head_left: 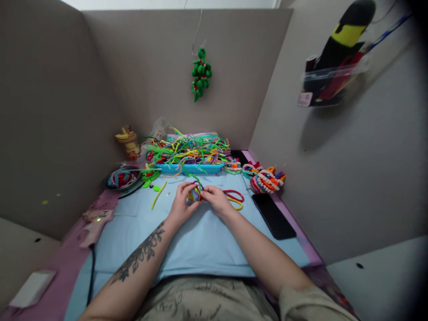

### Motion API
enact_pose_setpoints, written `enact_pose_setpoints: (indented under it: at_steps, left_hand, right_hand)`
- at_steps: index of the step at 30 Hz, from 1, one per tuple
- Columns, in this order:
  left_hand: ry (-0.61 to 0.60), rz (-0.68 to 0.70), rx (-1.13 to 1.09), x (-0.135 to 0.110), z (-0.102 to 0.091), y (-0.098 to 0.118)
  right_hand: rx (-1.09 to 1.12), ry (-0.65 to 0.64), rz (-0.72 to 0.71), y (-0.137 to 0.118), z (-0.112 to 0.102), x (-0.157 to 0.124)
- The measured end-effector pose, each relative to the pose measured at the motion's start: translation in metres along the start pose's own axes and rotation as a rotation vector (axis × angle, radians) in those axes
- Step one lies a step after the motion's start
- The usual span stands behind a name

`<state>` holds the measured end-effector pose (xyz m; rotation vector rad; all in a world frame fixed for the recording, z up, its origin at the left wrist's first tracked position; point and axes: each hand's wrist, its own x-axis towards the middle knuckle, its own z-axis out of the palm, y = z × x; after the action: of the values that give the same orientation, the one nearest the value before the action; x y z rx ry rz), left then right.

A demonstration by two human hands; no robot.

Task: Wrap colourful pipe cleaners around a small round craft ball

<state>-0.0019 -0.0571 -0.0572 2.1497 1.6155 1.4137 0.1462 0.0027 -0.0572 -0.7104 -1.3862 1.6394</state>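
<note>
Over the middle of the blue work sheet, my left hand is closed around a small rainbow-coloured pipe-cleaner piece. My right hand pinches at its right side, where green and purple pipe-cleaner ends stick up; which strand it grips is too small to tell. Just right of that hand lie a red pipe cleaner and a yellow pipe cleaner, both bent into loops. To the left rests a straight yellow-green pipe cleaner, near small green pieces.
A blue tray heaped with pipe cleaners stands at the back. Finished woven figures and a black phone sit right. On the left are a pink glue gun, a round dish and a white box. Grey partitions surround the table.
</note>
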Motion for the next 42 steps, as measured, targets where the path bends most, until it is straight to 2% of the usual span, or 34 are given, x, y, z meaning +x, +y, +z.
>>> enact_pose_setpoints:
  at_steps: [7, 11, 14, 18, 21, 25, 28, 29, 31, 33, 34, 38, 42]
  left_hand:
    - [-0.02, -0.031, 0.024, -0.001, 0.0, -0.001]
    - [0.02, -0.074, 0.041, -0.002, -0.001, 0.001]
    - [0.052, -0.093, 0.069, -0.002, -0.002, 0.002]
    - [0.064, -0.051, 0.089, -0.002, 0.0, 0.0]
    - [0.062, -0.052, 0.069, -0.001, 0.003, -0.004]
    - [0.05, -0.168, 0.141, -0.001, 0.0, -0.008]
    - [-0.021, -0.104, 0.171, -0.001, -0.007, -0.002]
    - [-0.001, -0.055, 0.172, -0.001, -0.01, 0.002]
    - [0.112, 0.026, 0.205, 0.0, -0.013, 0.008]
    - [0.208, 0.06, 0.259, 0.002, -0.014, 0.011]
    - [0.217, 0.065, 0.28, 0.004, -0.015, 0.01]
    - [0.093, 0.063, 0.269, 0.008, -0.016, -0.002]
    - [0.029, -0.01, 0.129, 0.012, -0.02, -0.008]
  right_hand:
    - [-0.002, -0.032, 0.034, -0.001, -0.001, -0.001]
    - [0.039, 0.042, 0.009, 0.005, 0.005, -0.001]
    - [0.142, 0.106, 0.058, 0.006, 0.014, -0.004]
    - [0.276, 0.082, 0.142, 0.001, 0.022, -0.009]
    - [0.119, 0.071, 0.04, -0.006, 0.017, -0.008]
    - [-0.387, 0.167, -0.203, -0.016, -0.001, -0.005]
    - [-0.579, 0.191, -0.226, -0.018, -0.012, -0.003]
    - [-0.608, 0.18, -0.22, -0.018, -0.013, -0.002]
    - [-0.651, 0.149, -0.215, -0.016, -0.013, -0.002]
    - [-0.679, 0.113, -0.216, -0.013, -0.011, -0.003]
    - [-0.684, 0.094, -0.215, -0.012, -0.01, -0.003]
    - [-0.681, 0.053, -0.205, -0.013, -0.009, -0.004]
    - [-0.666, -0.042, -0.193, -0.02, -0.012, -0.005]
